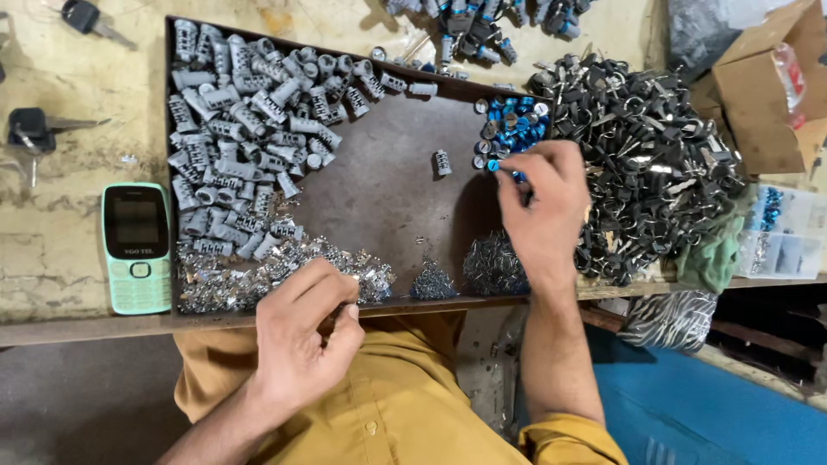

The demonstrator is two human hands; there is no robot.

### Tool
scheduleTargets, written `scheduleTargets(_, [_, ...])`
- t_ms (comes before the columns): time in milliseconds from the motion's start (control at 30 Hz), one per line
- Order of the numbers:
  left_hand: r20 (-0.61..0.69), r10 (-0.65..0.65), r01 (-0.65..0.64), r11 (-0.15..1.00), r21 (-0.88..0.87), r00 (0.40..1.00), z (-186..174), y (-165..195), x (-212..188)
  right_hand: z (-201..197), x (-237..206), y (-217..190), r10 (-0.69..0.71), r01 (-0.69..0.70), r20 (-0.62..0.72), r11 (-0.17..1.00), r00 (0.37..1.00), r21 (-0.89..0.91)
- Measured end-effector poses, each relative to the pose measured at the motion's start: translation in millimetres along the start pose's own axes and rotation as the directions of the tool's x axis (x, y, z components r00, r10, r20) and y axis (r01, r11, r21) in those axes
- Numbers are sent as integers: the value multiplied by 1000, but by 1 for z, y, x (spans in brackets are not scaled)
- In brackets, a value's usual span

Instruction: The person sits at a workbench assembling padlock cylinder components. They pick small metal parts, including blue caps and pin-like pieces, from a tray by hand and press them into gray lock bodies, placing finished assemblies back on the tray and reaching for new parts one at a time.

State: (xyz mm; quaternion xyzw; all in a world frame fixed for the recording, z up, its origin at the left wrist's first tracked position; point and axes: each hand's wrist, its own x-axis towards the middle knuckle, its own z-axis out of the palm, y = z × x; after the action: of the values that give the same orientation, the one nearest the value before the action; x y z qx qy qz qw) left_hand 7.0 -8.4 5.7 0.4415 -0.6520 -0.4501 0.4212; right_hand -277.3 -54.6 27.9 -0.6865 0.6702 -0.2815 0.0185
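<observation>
Blue caps (514, 127), small anodised cylinders w/ silver ends, are heaped at the far right edge of a dark metal tray (383, 185), and one of them is pinched betw. thumb and forefinger of the right hand (543, 207) at the near side of that heap; the other fingers are curled loosely, so the hand is mostly closed on the one cap. The left hand (306, 336) is held at the tray's near edge, fingers bent inward in a loose fist w/ thumb against forefinger; whether anything small is held inside cannot be told. Just beyond the left fingertips a drift of small shiny stamped metal bits (284, 271) is spread along the near rim. Two small piles of thin wire springs (494, 265) are seen near the right wrist, also on the tray. A single grey cylinder (443, 163) is lying alone mid-tray, left of the blue heap. A large pile of grey lock barrels (245, 129) is filling the tray's far-left part. Right of the tray, touching the right hand's back, a big mound of black-headed keys (646, 151) is stacked. On the bench left of the tray a pale green keypad phone (136, 247) is laid flat, and two more black-headed keys (39, 129) are seen beyond it. A cardboard box (771, 86) is placed at far right.
</observation>
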Motion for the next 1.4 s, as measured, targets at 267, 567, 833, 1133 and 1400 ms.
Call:
scheduleTargets(267, [108,117,-99,983,-155,987,6,4,5,-5,-62,-44,165,-289,257,760,952,582])
scheduleTargets(567, [99,164,-142,970,-199,981,8,6,4,12,-100,-79,143,-499,482,119,864,859])
scheduleTargets(833, [98,-47,69,969,-238,994,1,9,-7,5,-97,-92,8,-335,382,498,924,800])
scheduleTargets(1133, [492,-312,581,499,-643,813,11,9,4,-3,-102,-99,-100,8,158,867,982,498])
scheduleTargets(1400, [162,-63,87,986,-141,985,36,11,15,-21,-85,-44,-141,83,141,931,980,355])
